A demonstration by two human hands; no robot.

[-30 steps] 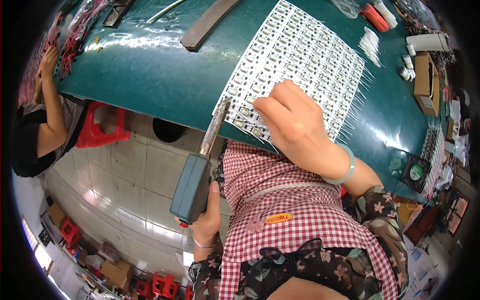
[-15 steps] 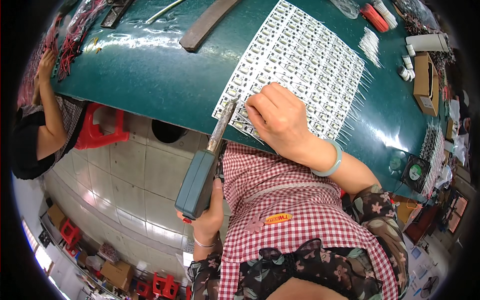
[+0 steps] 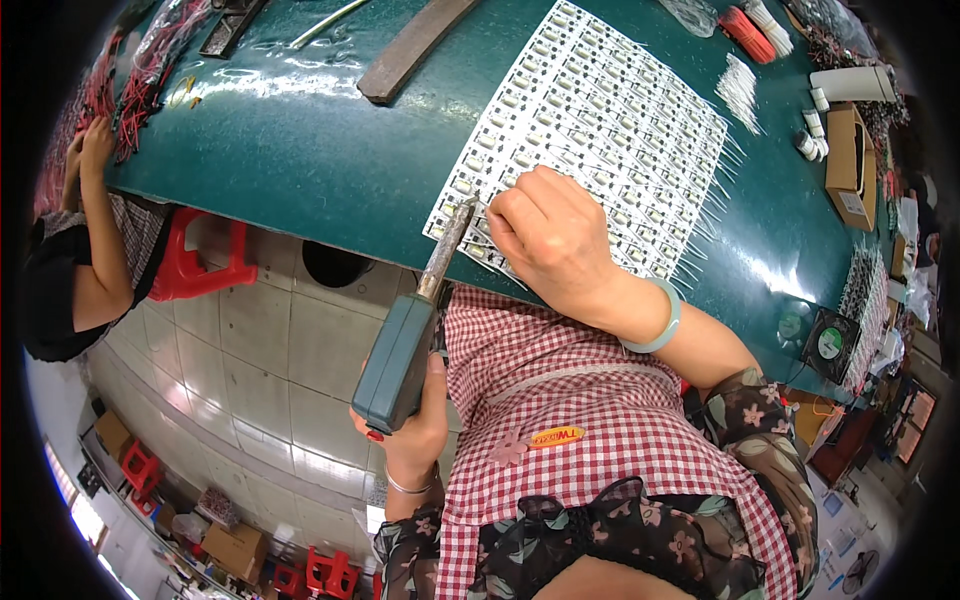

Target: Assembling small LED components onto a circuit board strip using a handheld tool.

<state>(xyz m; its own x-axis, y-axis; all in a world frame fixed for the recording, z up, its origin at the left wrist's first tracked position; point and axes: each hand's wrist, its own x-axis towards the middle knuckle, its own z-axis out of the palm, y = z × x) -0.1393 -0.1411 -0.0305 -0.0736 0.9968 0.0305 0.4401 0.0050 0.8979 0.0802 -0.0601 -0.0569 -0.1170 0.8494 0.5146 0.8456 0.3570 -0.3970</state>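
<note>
At a green table [image 3: 280, 140], the left hand [image 3: 420, 438] grips a soldering gun [image 3: 396, 362].
Its tip [image 3: 470, 205] is beside the right hand [image 3: 556, 235], curled closed over a white circuit-board sheet [image 3: 640, 120] on the table, any held item hidden; farther off, a brown bar [image 3: 412, 50].

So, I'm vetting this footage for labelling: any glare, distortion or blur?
Head view: white glare on the green tabletop, upper left and right; head view: tabletop's near edge bows, picture corners black; head view: soldering gun and circuit boards look fairly sharp.
</note>
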